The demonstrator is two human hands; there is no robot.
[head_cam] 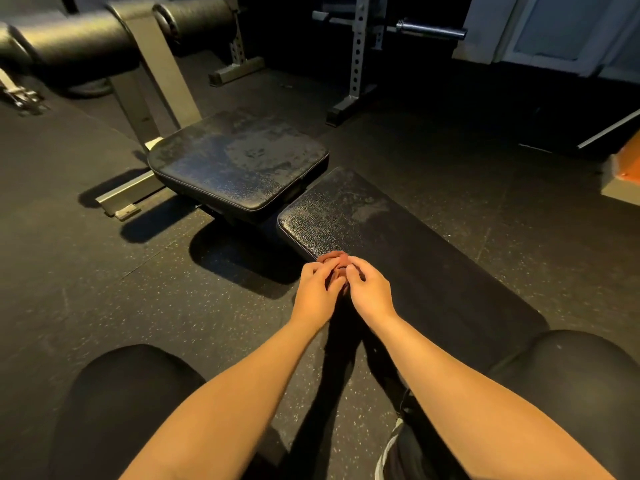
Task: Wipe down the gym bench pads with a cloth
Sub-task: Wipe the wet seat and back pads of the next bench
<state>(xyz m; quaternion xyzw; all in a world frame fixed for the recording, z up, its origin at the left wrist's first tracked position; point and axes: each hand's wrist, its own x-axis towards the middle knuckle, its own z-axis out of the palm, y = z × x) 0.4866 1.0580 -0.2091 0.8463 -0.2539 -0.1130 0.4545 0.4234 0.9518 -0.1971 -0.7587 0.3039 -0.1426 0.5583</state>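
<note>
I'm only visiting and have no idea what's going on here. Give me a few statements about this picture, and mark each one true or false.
1. Both hands hold a small reddish-brown cloth. True: the left hand and the right hand pinch the cloth between them.
2. The cloth lies spread flat on the square seat pad. False: it is bunched up in the hands at the near edge of the long pad; nothing lies on the seat pad.
3. The seat pad shows pale smudges. True.
4. A barbell lies on the floor beside the bench. False: the barbell sits up on the rack.
</note>
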